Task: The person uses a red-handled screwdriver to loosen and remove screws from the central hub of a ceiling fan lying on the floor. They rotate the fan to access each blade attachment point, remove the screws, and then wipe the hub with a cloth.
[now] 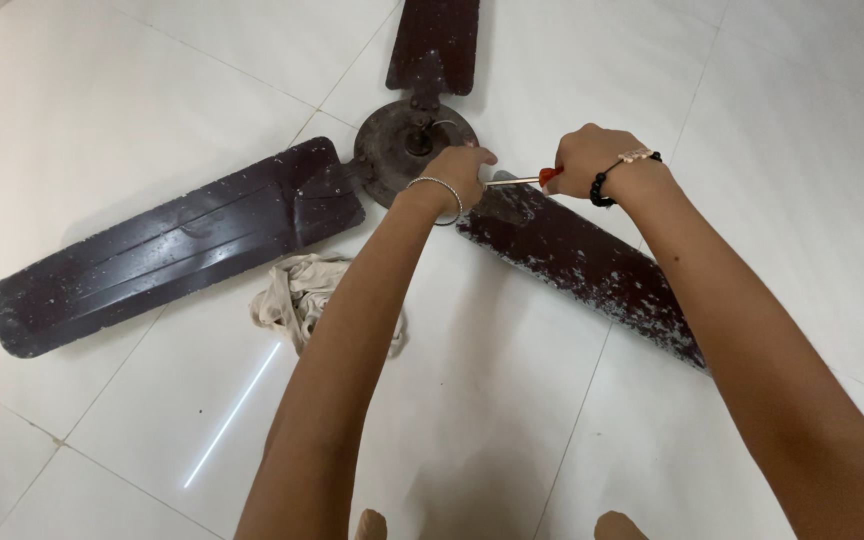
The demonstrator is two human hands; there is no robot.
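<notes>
A dusty dark-brown metal ceiling fan (417, 135) with three long blades lay flat on a glossy white tiled floor (752, 90), its round motor hub just beyond the hands. The right hand (589, 160) was closed around the red handle of a screwdriver (524, 180), whose shaft ran leftward to the left hand (460, 172), which pinched its tip at the hub's edge. A crumpled beige cloth (297, 295) lay on the tiles under the left forearm, beside the left blade.
</notes>
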